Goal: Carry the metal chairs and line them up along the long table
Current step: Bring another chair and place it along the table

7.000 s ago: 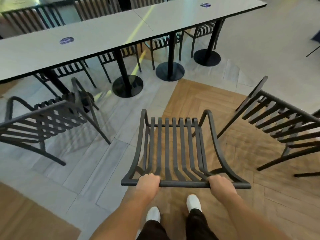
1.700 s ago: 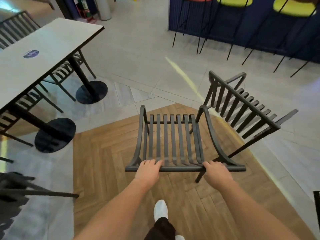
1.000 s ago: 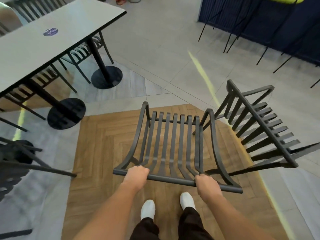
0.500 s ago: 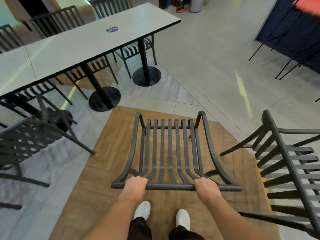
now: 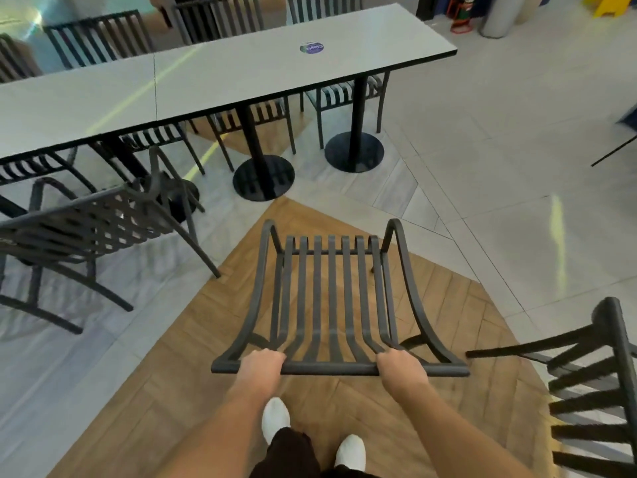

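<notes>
Left hand (image 5: 261,362) & right hand (image 5: 400,365) both grip top rail of metal chair (image 5: 331,298). Long surface (image 5: 213,74) ahead on tiled floor (image 5: 482,132) w/ wood inlay (image 5: 206,339); chairs tucked along far side. No containers seen.

Dark slatted metal chair (image 5: 331,298) faces the long table (image 5: 213,77).

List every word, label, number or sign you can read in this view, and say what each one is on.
Nothing can be read for certain.
Round blue sticker on the long table: pale lettering, too blurred to read.
Yellow floor sign at the top right: no legible marking.
Red object by the far wall: any label is too small to read.
The held chair and the other chairs show no lettering.
</notes>
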A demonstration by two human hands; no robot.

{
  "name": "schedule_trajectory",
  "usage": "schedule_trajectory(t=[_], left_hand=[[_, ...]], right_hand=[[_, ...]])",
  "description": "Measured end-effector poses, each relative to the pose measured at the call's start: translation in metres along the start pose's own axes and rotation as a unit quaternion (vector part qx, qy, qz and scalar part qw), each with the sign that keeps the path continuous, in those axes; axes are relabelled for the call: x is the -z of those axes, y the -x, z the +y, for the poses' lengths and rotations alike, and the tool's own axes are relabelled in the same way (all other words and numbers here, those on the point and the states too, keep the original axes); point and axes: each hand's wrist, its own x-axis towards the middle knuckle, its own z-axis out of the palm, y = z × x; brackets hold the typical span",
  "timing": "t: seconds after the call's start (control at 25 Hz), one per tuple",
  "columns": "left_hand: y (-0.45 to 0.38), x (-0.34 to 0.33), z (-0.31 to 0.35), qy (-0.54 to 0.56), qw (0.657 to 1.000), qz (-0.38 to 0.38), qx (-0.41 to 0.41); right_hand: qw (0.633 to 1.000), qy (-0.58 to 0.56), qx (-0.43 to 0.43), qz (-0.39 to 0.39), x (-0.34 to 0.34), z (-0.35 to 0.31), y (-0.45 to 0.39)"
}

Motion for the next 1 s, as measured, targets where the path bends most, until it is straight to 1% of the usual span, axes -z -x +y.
schedule_trajectory(t=[0.2, 0.52, 0.64, 0.8, 1.0], left_hand=[[-0.017, 0.011, -0.001, 0.026, 0.999, 0.017, 0.022], [-0.074, 0.046, -0.02, 0.051, 0.998, 0.006, 0.046], [-0.103, 0.067, -0.036, 0.057, 0.997, 0.003, 0.05], [-0.137, 0.093, -0.069, 0.091, 0.994, 0.005, 0.052], [-0.181, 0.127, -0.112, 0.1, 0.992, -0.004, 0.077]], right_hand=[[1.0, 0.024, 0.013, -0.005, 0.026, 0.006, -0.029], [0.999, 0.038, 0.015, 0.005, 0.085, 0.008, -0.102], [0.999, 0.037, 0.01, 0.001, 0.113, 0.001, -0.141], [1.0, 0.03, 0.005, -0.004, 0.152, -0.019, -0.19], [0.999, 0.036, 0.029, 0.006, 0.199, -0.041, -0.245]])
